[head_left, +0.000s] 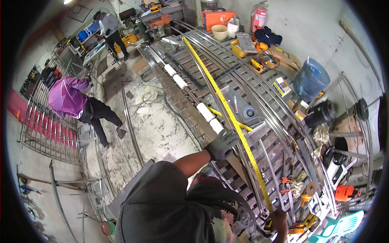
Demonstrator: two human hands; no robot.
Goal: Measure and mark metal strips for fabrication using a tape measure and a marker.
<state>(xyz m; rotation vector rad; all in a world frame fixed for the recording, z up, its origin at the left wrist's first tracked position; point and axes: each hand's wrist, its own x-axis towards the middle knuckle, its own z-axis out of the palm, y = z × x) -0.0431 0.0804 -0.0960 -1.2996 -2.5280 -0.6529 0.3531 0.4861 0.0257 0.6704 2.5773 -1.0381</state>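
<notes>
Well left of both hands, a person in a purple top [69, 97] stands on a pale floor. White cylinders [204, 111] lie in a line just beyond the gloved left hand [223, 145], whose fingers spread over metalwork. Right of that glove, a long yellow tape measure [254, 166] runs down to the bare right hand [279, 220]. That hand seems curled at the tape's near end; whether it grips, I cannot tell. A blue bin [311, 79] stands beyond it, farther right.
</notes>
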